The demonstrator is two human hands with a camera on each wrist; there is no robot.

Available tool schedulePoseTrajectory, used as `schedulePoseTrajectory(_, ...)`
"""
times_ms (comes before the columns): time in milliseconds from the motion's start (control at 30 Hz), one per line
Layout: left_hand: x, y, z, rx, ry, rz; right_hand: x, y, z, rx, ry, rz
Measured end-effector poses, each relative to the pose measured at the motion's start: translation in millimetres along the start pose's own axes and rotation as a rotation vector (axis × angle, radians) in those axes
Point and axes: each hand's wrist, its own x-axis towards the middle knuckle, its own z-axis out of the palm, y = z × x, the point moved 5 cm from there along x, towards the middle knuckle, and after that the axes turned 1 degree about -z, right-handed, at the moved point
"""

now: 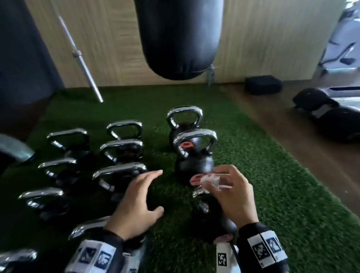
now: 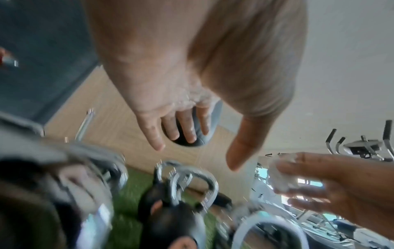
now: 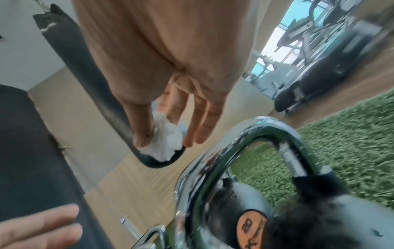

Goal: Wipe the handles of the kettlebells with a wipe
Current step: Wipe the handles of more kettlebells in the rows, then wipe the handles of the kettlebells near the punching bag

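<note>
Both wrists wear black bands with white printed markers, lowest in the head view. From them the left hand point(image 1: 137, 202) reaches forward with fingers straight and spread, holding nothing, above the green turf point(image 1: 277, 193). Just to its right, the right hand point(image 1: 234, 194) pinches a crumpled white wipe point(image 1: 210, 180) between thumb and fingertips, above the chrome handle of the nearest kettlebell point(image 3: 245, 151) in the right-hand row. Black kettlebells with chrome handles stand in rows on the turf: two more kettlebells point(image 1: 194, 152) ahead of the right hand, several others point(image 1: 119, 154) to the left. A black punching bag point(image 1: 178, 32) hangs beyond them before a wooden wall.
</note>
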Motion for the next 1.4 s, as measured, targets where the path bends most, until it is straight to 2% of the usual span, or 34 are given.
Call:
schedulePoseTrajectory(33,1.8,3.6,22.4,-0.095,0.005,-0.060,1.2,3.2,-14.5,0.027,0.081,0.012)
schedulePoseTrajectory(100,-0.1,-0.3,69.2,-0.295,0.017,-0.294,2.3,12.2,-37.3,0.063,0.225,0.060)
schedulePoseTrajectory(167,-7.4,-8.1,113.0,-0.472,0.000,-0.566,2.9,18.8,-49.0,0.086,0.309,0.084)
schedulePoseTrajectory(200,-9.0,-10.6,132.7,-0.542,-0.013,-0.656,3.4,20.5,-52.6,0.091,0.329,0.082)
schedulePoseTrajectory(300,-3.0,-15.8,178.2,-0.582,0.007,-0.765,3.0,24.9,-63.8,0.079,0.330,0.088)
schedulePoseTrajectory(433,17.5,-13.0,217.9,-0.743,0.157,-0.884,-0.4,38.7,-77.5,-0.071,0.305,0.084)
schedulePoseTrajectory(533,31.3,-6.1,240.1,-0.840,0.226,-0.945,0.4,38.3,-78.5,-0.185,0.286,0.014)
schedulePoseTrajectory(667,38.5,-8.4,254.4,-0.847,0.465,-1.063,-0.4,36.5,-67.1,-0.238,0.282,-0.065)
schedulePoseTrajectory(767,42.8,-14.3,263.6,-0.762,0.611,-1.071,3.3,35.9,-54.6,-0.293,0.283,-0.193)
schedulePoseTrajectory(867,40.8,-18.3,267.2,-0.729,0.621,-1.106,9.4,35.2,-39.8,-0.373,0.265,-0.249)
schedulePoseTrajectory(1033,41.9,-21.2,269.4,-0.728,0.616,-1.110,12.6,40.9,-22.5,-0.409,0.148,-0.270)
schedulePoseTrajectory(1100,41.6,-23.2,270.4,-0.724,0.618,-1.105,14.2,45.5,-31.3,-0.391,0.168,-0.233)
schedulePoseTrajectory(1267,40.2,-24.9,272.4,-0.718,0.604,-1.102,19.9,64.8,-64.5,-0.354,0.362,-0.105)
schedulePoseTrajectory(1400,40.9,-25.0,270.9,-0.696,0.610,-1.079,18.0,61.9,-52.4,-0.375,0.302,-0.175)
